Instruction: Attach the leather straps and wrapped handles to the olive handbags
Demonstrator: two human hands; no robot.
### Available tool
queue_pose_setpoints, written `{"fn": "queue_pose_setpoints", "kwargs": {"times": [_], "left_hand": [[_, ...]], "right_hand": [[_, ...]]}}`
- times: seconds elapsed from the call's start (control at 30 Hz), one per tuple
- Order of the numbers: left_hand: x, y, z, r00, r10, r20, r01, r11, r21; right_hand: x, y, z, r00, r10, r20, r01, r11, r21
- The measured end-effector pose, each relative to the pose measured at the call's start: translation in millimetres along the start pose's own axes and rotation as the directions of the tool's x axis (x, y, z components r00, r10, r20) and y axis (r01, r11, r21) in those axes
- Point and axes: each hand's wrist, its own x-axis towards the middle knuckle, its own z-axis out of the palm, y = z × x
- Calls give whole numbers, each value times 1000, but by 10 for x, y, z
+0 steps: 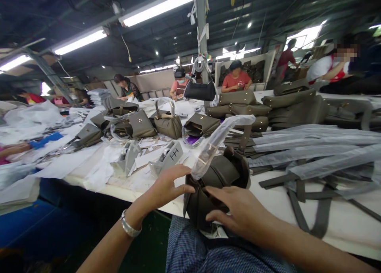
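A dark olive handbag (218, 170) leans at the table's front edge, above my lap, with its open side towards the right. Its handle (208, 153) stands up, wrapped in clear plastic with a metal buckle under it. My left hand (168, 187) holds the bag's left edge, thumb and forefinger apart around it near the handle's base. My right hand (238, 209) grips the near side, its forefinger stretched along the bag and its thumb lower down. The other fingertips of both hands are partly hidden.
Two grey tape dispensers (169, 157) (127, 157) stand left of the bag. Plastic-wrapped straps (321, 146) lie to the right. Olive bags (143, 124) and stacked bags (241, 106) fill the table's back. A metal post (201, 26) rises beyond; several people sit across.
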Motion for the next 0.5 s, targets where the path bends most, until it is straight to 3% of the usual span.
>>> {"fn": "queue_pose_setpoints", "kwargs": {"times": [0.1,0.23,0.37,0.43,0.47,0.5], "left_hand": [[87,40,9,997,45,60,-43,999,-27],[141,161,83,999,40,28,-34,983,-182],[100,270,288,995,-8,-96,-16,969,-248],[77,296,397,995,-30,-93,4,963,-270],[68,305,439,996,-43,-84,17,958,-285],[63,314,469,996,-57,-72,33,953,-301]], "right_hand": [[-45,89,49,995,-49,85,62,986,-152],[45,335,-147,989,-148,28,150,950,-273],[43,534,-469,966,-253,55,257,962,-92],[36,569,-639,973,-225,-56,225,974,5],[50,571,-728,962,-193,-191,197,980,1],[82,565,-819,919,-169,-355,165,985,-42]]}}
